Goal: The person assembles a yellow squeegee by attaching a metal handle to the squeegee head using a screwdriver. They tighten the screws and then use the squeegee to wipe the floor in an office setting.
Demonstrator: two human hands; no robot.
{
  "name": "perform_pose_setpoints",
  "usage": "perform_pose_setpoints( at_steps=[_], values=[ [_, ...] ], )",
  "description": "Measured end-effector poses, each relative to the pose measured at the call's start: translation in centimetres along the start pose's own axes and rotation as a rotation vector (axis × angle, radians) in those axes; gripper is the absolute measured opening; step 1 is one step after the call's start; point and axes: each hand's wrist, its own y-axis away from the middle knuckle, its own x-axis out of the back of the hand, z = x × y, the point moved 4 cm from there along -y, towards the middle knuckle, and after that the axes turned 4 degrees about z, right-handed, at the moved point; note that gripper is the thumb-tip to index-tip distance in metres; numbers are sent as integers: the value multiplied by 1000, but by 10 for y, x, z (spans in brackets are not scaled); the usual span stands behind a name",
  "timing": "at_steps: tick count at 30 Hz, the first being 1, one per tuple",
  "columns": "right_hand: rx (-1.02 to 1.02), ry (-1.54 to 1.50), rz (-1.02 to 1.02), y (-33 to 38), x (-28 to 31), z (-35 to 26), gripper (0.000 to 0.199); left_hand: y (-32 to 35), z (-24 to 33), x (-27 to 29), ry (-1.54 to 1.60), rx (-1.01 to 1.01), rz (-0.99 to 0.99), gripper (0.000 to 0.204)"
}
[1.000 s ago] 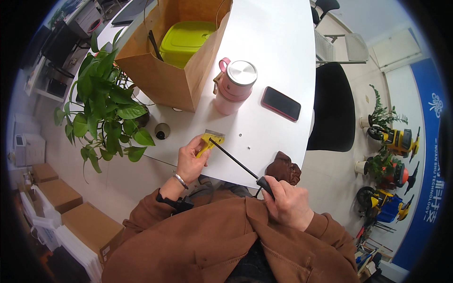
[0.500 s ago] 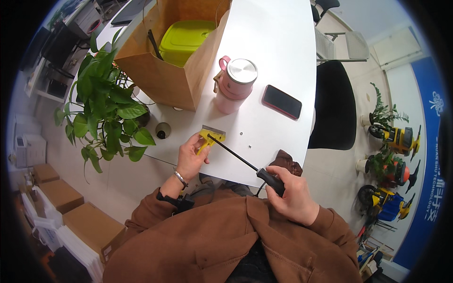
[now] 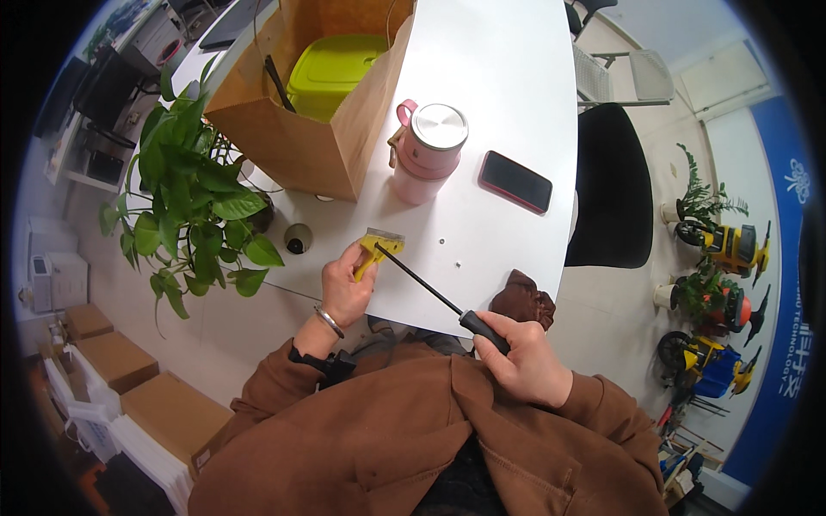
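Gripping a yellow-handled scraper (image 3: 375,251) at the near edge of the white table (image 3: 508,112), the left hand (image 3: 344,288) has its fingers closed around the handle. The right hand (image 3: 527,359), just off that edge, is clenched on the black grip of a long screwdriver (image 3: 434,294), whose tip touches the scraper. Farther in stand a pink lidded mug (image 3: 428,153), a dark phone (image 3: 514,181) and a brown paper bag (image 3: 314,142).

bright even light, sharp centre, fisheye-bent dark rim.
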Motion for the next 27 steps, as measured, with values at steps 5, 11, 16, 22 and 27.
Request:
perform_pose_setpoints(
  at_steps=[5,11,16,22,27],
  values=[
    [-81,-105,7,-6,3,2,30,-3,-1,2,-50,55,-69,35],
    [195,297,145,-3,11,-14,29,0,6,-1,42,119,-63,37],
    [279,422,123,1,0,-15,28,0,4,-1,-52,51,-30,40],
    [-30,-76,56,0,-4,7,24,0,-7,3,-203,-35,0,39],
    [-453,-585,-64,-8,-11,32,28,-6,-9,6,-289,-121,-32,33]
  ],
)
